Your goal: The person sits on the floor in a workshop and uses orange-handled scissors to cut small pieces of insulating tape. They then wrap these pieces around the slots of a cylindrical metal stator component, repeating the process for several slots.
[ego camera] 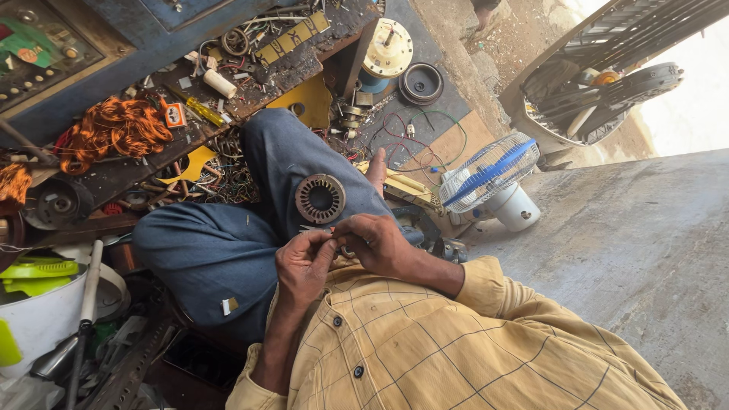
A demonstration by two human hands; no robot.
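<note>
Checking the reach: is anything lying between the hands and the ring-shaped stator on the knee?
Nothing visible does. The stator lies on the knee just beyond the left hand and right hand, with only bare trouser cloth between.

Whatever the left hand (302, 262) and right hand (376, 241) pinch between their fingertips is too small to tell.
</note>
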